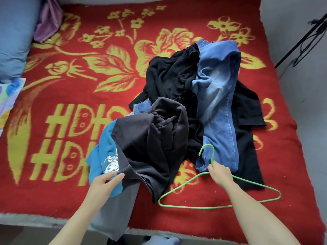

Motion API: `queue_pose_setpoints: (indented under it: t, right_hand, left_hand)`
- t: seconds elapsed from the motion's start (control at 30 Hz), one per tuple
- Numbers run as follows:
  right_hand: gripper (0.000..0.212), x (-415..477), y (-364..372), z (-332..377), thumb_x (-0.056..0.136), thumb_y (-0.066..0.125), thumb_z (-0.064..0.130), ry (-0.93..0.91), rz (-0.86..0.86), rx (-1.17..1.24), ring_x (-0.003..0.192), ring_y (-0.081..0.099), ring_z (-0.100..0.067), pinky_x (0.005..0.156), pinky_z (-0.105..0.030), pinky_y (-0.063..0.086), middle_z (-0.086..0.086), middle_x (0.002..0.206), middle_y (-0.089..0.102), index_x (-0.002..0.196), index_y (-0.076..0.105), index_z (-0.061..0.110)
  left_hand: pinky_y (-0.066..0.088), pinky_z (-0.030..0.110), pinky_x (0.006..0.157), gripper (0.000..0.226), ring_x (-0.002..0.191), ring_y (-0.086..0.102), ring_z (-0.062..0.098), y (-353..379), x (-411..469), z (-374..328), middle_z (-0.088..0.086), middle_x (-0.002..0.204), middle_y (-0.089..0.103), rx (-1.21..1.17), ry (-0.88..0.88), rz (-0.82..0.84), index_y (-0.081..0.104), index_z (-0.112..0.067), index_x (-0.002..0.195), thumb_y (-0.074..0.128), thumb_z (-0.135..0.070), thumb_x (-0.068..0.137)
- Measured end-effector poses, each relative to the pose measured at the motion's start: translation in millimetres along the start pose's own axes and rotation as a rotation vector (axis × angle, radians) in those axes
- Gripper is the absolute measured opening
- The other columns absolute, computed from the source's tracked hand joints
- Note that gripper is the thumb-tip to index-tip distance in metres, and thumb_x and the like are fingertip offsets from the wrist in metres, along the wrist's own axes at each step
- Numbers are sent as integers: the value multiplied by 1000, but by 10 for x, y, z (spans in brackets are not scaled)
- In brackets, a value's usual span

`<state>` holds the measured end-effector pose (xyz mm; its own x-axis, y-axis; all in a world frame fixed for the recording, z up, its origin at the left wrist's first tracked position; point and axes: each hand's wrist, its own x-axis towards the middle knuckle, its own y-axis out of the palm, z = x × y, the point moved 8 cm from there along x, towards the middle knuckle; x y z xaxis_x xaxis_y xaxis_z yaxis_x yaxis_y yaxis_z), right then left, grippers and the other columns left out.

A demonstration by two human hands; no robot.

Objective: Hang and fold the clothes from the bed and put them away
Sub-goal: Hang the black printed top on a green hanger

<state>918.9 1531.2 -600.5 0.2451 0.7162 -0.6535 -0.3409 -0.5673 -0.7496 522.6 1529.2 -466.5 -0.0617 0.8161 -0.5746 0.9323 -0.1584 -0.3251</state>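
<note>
A heap of clothes lies on the red and yellow blanket (74, 71) of the bed: a dark grey garment (155, 138) in front, a teal printed shirt (104, 152) under it, blue jeans (217, 96) and black clothes (169, 75) behind. My left hand (104, 181) pinches the hem of the dark grey garment beside the teal shirt. My right hand (219, 174) grips the neck of a green wire hanger (191, 206), just below its hook. The hanger's triangle lies flat on the blanket.
A blue pillow (14, 36) and a purple cloth (47, 20) sit at the far left corner. A patterned fabric (8, 96) shows at the left edge. A black stand with cables (304, 39) leans by the wall on the right. The bed's front edge runs below my forearms.
</note>
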Motion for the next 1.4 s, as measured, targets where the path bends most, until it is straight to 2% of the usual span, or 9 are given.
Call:
queue_pose_setpoints:
  t: [0.17,0.27,0.37,0.6,0.7,0.9,1.17,1.33,1.4]
  right_hand:
    - [33,-261,-916,-58,95,37,25,57,-368,83,93,59,-41,73,-38,41,-25,97,66,93,58,0]
    - [49,-577,-1418,-35,88,25,35,44,-579,387,84,57,-46,66,-40,34,-30,86,63,79,54,-4]
    - [41,-870,-1718,-27,88,23,34,91,-746,617,80,55,-45,65,-38,29,-28,77,59,66,41,4]
    - [39,-1517,-1884,142,79,18,34,84,-901,603,72,56,-45,61,-37,29,-27,70,59,67,39,4]
    - [35,-1738,-1939,219,81,19,33,56,-955,588,64,55,-42,57,-34,27,-21,60,52,60,34,8]
    - [37,-2050,-2124,480,84,23,30,-16,-1105,587,58,55,-42,56,-34,26,-26,58,56,65,41,5]
    - [45,-2268,-2476,1040,83,17,43,-153,-1187,602,50,38,-25,54,-32,26,4,44,29,60,35,9]
    - [36,-2275,-2625,1271,85,25,29,-181,-1174,630,52,40,-26,54,-34,27,3,45,29,61,39,6]
    - [37,-2313,-2692,1353,85,24,31,-195,-1193,618,49,37,-24,53,-32,23,3,44,28,61,38,6]
  left_hand:
    - [35,28,70,23,69,47,12,-130,-28,-133,-1,69,58,-28,78,-48,73,-16,70,62,-15,90]
    - [33,21,65,24,72,44,11,-155,-92,-237,-1,70,53,-1,156,-29,68,-12,69,59,-13,92]
    - [38,24,70,18,73,50,10,-135,-92,-323,2,75,60,28,213,4,72,-12,84,56,-14,93]
    - [35,20,60,20,67,47,9,-81,-86,-517,7,78,56,-31,273,105,70,-17,90,51,-19,96]
    - [31,9,48,22,48,38,0,-120,-103,-625,5,67,47,-53,315,133,69,-13,86,50,-18,97]
    - [37,39,80,23,84,48,23,-355,-76,-805,15,85,59,-169,364,198,71,-18,88,51,-25,95]
    - [48,33,86,24,91,65,17,-799,-117,-1038,8,95,72,-275,423,163,73,-21,87,51,-21,95]
    - [51,14,66,21,80,69,9,-1044,-163,-1141,5,89,74,-393,444,116,69,-5,96,49,-12,96]
    - [52,18,69,21,81,69,12,-1141,-157,-1165,6,89,74,-416,459,96,69,-6,94,50,-13,96]
